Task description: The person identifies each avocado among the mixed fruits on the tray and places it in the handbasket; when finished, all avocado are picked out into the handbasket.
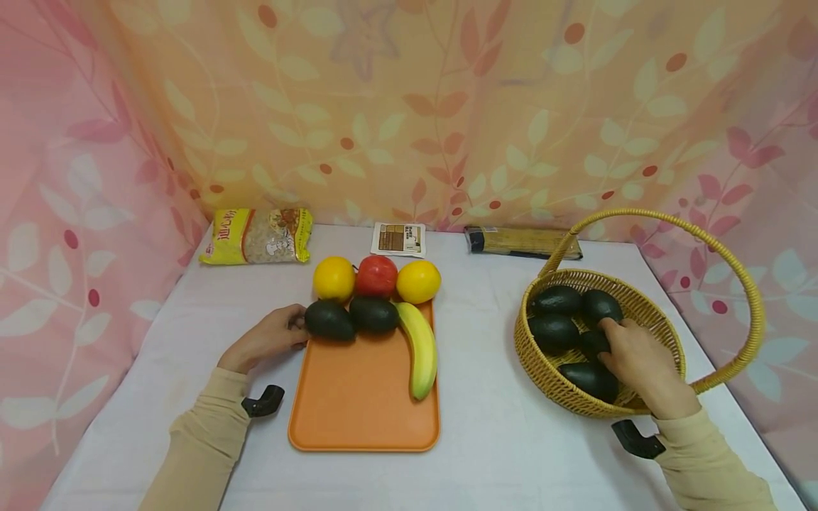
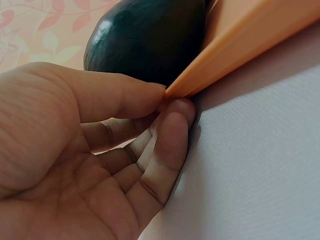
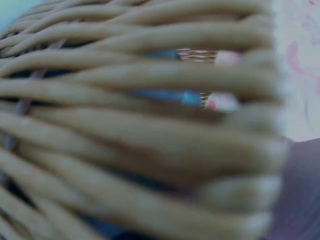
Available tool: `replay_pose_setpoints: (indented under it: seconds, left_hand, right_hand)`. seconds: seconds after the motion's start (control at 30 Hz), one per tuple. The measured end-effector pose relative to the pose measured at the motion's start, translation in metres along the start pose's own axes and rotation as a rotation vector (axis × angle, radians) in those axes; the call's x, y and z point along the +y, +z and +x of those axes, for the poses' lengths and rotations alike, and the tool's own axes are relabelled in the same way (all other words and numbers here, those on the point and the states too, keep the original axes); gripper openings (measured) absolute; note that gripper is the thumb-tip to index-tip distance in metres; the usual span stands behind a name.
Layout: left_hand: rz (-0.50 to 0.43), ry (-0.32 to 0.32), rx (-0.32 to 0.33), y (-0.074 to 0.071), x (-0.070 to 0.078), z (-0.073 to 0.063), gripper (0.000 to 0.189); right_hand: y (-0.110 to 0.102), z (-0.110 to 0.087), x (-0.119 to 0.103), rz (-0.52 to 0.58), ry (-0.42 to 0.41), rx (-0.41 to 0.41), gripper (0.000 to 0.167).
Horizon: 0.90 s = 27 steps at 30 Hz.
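Observation:
My left hand [image 1: 271, 339] is at the left rim of an orange tray [image 1: 364, 411]; in the left wrist view its thumb and fingertips pinch that rim [image 2: 187, 82]. Just above the thumb lies a dark avocado [image 2: 147, 42]. A second avocado [image 1: 374, 315], a banana [image 1: 420, 355], a red apple [image 1: 376, 276] and two yellow fruits, one left [image 1: 334, 279] and one right [image 1: 418, 282], are also on the tray. Inside the wicker basket [image 1: 533, 365], my right hand [image 1: 642, 358] grips an avocado [image 1: 593, 343] among several others. Wicker fills the right wrist view, hiding that hand.
The basket's tall handle [image 1: 757, 305] arches over its right side. Along the back of the white table lie a yellow food bag [image 1: 258, 236], a small packet [image 1: 399, 239] and a long flat package [image 1: 524, 242]. Floral cloth [image 1: 409, 106] hangs behind and at both sides.

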<state>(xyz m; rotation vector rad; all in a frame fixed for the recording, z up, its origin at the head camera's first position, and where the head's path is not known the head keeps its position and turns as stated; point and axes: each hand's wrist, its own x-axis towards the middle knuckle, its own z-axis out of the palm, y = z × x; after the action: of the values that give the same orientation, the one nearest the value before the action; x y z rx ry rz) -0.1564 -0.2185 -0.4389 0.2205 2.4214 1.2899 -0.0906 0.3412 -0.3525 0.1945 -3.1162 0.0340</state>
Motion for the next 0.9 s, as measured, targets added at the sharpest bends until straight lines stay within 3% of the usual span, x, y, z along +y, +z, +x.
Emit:
replay_pose_setpoints:
  seconds: [0.27,0.37,0.5,0.6,0.77,0.9]
  left_hand:
    - [0.006,-0.016,-0.007,-0.001,0.002,0.000,0.032]
    - [0.008,-0.019,-0.005,-0.001,0.001,0.000,0.032]
    - [0.006,-0.024,-0.005,0.000,0.001,0.000,0.032]
    - [0.002,-0.028,-0.006,0.000,0.002,0.000,0.033]
    - [0.003,-0.030,-0.005,0.000,0.004,-0.001,0.035]
    - [0.008,-0.027,-0.008,0.000,0.003,-0.002,0.036]
  right_hand:
    - [-0.024,0.006,-0.034,0.036,-0.016,0.198,0.039]
    - [-0.035,0.012,-0.056,0.062,-0.081,0.308,0.034]
    - [-0.044,0.025,-0.083,0.070,-0.226,0.500,0.027]
    - [-0.047,0.036,-0.103,0.058,-0.331,0.588,0.026]
    - [-0.047,0.058,-0.141,0.050,-0.488,0.617,0.028]
    - [-0.037,0.072,-0.173,0.029,-0.577,0.571,0.030]
